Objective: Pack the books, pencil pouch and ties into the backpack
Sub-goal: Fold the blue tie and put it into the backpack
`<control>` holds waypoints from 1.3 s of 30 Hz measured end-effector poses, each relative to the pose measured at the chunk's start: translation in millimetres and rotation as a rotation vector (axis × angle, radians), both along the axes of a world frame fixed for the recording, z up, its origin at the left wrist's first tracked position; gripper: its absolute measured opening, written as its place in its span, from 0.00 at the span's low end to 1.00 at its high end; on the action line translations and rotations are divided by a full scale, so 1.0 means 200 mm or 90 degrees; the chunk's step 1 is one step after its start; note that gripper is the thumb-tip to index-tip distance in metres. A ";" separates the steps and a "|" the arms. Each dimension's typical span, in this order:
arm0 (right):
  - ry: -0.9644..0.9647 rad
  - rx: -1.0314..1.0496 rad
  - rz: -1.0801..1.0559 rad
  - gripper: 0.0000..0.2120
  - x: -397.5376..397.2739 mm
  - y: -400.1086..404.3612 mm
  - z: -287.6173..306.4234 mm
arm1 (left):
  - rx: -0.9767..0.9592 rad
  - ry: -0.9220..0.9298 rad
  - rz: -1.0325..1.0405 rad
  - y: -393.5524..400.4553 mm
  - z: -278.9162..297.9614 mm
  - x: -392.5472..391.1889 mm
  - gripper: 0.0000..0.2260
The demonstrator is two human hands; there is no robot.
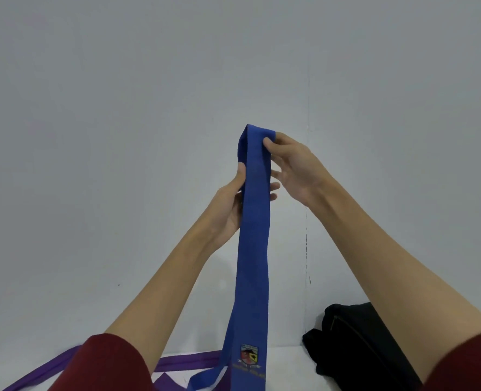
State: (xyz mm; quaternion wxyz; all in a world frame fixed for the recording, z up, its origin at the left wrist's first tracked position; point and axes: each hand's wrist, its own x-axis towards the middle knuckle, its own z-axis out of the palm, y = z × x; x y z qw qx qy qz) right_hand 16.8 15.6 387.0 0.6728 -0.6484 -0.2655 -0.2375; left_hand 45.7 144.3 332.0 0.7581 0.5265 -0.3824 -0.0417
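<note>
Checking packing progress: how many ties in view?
2. The blue tie is held up by both hands, left hand and right hand. The purple tie lies on the table, partly behind the left arm. More may be hidden.

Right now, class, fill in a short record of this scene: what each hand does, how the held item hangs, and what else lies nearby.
Held item: blue tie, folded over at the top, hanging down, crest badge near the bottom
Left hand: grips the tie lower down, thumb on its left edge
Right hand: pinches the tie near the top fold
Other tie: purple tie lying on the white surface
Backpack: black backpack at lower right, partly behind the right forearm
Books, pencil pouch: not in view
</note>
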 end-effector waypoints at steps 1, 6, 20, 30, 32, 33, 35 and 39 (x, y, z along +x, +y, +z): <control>-0.006 -0.003 -0.007 0.08 0.00 0.01 0.02 | -0.006 -0.003 -0.012 0.00 0.02 -0.01 0.22; -0.016 -0.063 -0.106 0.08 0.02 0.02 0.09 | 0.056 -0.043 0.038 0.03 0.06 -0.01 0.12; 0.183 -0.232 0.013 0.16 0.04 0.05 -0.47 | -0.061 0.134 0.121 0.05 0.11 0.07 0.10; 0.030 -0.058 -0.077 0.07 0.03 0.07 -0.09 | 0.102 0.172 -0.137 0.14 -0.06 0.03 0.35; 0.048 -0.048 -0.077 0.07 0.07 0.06 -0.07 | 0.115 0.160 -0.133 0.12 -0.09 0.01 0.25; 0.059 -0.053 -0.075 0.08 0.08 0.05 -0.07 | 0.114 0.158 -0.118 0.11 -0.09 0.01 0.21; 0.092 -0.069 -0.094 0.10 0.13 0.05 -0.10 | 0.079 0.184 -0.107 0.09 -0.08 0.00 0.17; 0.185 -0.128 -0.150 0.07 0.15 0.04 -0.18 | -0.007 0.225 -0.124 0.09 -0.07 0.01 0.17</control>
